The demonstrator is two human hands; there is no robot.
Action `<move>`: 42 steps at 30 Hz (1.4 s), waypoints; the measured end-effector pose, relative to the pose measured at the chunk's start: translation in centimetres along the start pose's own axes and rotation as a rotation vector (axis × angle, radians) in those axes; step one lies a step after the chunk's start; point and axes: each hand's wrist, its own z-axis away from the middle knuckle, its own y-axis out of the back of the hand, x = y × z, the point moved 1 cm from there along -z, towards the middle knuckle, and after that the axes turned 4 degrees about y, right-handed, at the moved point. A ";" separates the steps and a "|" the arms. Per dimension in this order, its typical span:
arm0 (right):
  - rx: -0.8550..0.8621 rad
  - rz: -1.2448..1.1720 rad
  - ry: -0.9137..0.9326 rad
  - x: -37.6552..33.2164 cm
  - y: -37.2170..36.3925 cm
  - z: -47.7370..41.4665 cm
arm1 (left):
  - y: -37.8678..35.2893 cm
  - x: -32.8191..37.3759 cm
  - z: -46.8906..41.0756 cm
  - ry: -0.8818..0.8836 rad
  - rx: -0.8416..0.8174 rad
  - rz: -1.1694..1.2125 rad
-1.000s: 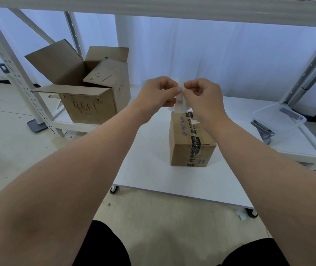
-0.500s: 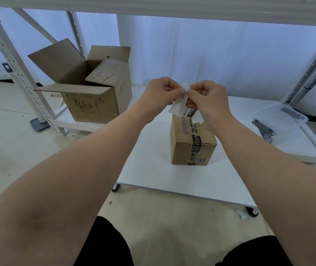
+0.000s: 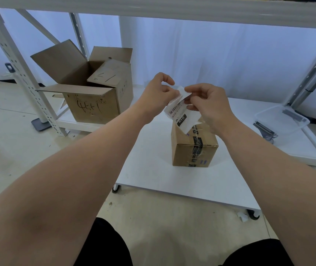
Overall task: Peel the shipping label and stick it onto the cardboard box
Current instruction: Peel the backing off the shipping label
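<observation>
Two grips, pinched on label [image 3: 180, 116]: left hand [image 3: 158, 93], right hand [image 3: 209, 104] | step: peeling, above box [image 3: 193, 150] | next: separate fully, press flat on box top.

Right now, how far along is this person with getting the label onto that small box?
Done: the shipping label is picked up and the taped cardboard box sits ready on the white platform. In hand: the left hand and right hand pinch the label's top edge above the box, apparently parting it from its backing. Left: finish peeling and stick it on; no label shows on the box yet.
</observation>
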 end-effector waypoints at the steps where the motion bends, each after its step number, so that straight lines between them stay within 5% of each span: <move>1: -0.008 0.007 0.013 0.1 0.0 0.0 | 0.0 0.0 0.0 -0.002 -0.001 -0.013; 21: -0.002 0.001 0.006 0.5 0.0 0.0 | -0.1 -0.1 -0.5 0.089 -0.104 0.182; 33: -0.005 0.098 0.043 0.4 -0.1 0.2 | 0.0 -0.6 -0.4 0.171 -0.213 0.040; 42: 0.107 0.082 0.077 0.2 0.0 -0.2 | 0.2 -0.9 -0.6 0.323 -0.084 0.145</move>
